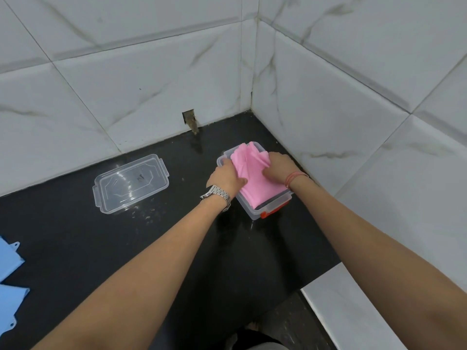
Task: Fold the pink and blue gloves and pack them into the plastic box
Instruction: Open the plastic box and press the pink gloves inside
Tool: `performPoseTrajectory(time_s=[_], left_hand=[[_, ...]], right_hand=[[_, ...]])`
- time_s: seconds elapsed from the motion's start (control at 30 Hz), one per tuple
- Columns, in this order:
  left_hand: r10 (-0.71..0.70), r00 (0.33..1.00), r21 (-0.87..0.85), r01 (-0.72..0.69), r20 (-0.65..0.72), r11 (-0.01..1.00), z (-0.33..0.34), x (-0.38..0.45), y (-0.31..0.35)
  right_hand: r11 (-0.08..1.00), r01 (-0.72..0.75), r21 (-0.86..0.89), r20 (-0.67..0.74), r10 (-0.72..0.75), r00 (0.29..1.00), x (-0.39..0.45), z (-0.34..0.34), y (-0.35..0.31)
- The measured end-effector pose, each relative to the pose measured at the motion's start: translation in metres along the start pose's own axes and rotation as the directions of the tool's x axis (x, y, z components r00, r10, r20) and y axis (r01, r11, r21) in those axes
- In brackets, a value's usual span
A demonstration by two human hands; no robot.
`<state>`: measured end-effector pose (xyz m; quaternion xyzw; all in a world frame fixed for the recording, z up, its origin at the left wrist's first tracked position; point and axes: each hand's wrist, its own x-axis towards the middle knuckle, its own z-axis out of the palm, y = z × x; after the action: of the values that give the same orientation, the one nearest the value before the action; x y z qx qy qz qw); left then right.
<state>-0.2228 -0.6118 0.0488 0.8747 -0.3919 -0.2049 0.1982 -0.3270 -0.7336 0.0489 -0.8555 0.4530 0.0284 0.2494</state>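
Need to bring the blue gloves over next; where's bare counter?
Free: dark counter between lid and blue gloves, and before the box. Crowded: the corner, both hands pressing pink gloves in.

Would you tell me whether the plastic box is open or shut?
Open: the plastic box has no cover, and its clear lid lies apart on the counter.

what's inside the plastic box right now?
The plastic box holds the folded pink gloves, pressed down by the left hand and right hand. Anything beneath them is covered. The blue gloves lie outside on the counter.
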Motion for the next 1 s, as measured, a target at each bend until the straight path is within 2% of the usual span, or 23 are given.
performPoseTrajectory(time_s=[0.1, 0.2, 0.43, 0.63, 0.77, 0.83, 0.9, 1.0], left_hand=[[0.043, 0.998, 0.025, -0.042, -0.038, 0.999, 0.006, 0.002, -0.004], [0.069, 0.997, 0.054, -0.067, -0.033, 0.996, 0.008, 0.004, -0.003], [0.098, 0.995, 0.323, -0.087, -0.017, 0.942, 0.015, 0.011, 0.006], [0.120, 0.992, 0.358, -0.097, -0.043, 0.929, 0.020, 0.016, 0.008], [0.131, 0.991, 0.368, -0.108, -0.039, 0.924, 0.021, 0.014, 0.009], [0.126, 0.991, 0.342, -0.104, -0.044, 0.934, 0.021, 0.012, 0.010], [0.139, 0.985, 0.345, -0.096, -0.103, 0.934, 0.020, 0.009, 0.011], [0.340, 0.913, 0.441, -0.217, -0.223, 0.871, 0.020, 0.006, 0.010]], right_hand=[[0.999, 0.012, 0.038, 0.054, -0.014, 0.998, 0.000, 0.010, 0.000], [0.998, 0.010, 0.065, 0.048, -0.013, 0.999, 0.000, 0.021, 0.002], [0.992, 0.075, 0.103, -0.128, -0.061, 0.990, -0.007, 0.036, 0.009], [0.984, 0.158, 0.076, -0.222, -0.138, 0.965, -0.013, 0.040, 0.011], [0.964, 0.265, -0.017, -0.285, -0.259, 0.923, -0.019, 0.040, 0.010], [0.940, 0.300, -0.160, -0.304, -0.336, 0.891, -0.021, 0.042, 0.009], [0.886, 0.282, -0.367, -0.315, -0.404, 0.859, -0.023, 0.041, 0.007], [0.832, 0.297, -0.468, -0.280, -0.458, 0.844, -0.026, 0.034, 0.003]])
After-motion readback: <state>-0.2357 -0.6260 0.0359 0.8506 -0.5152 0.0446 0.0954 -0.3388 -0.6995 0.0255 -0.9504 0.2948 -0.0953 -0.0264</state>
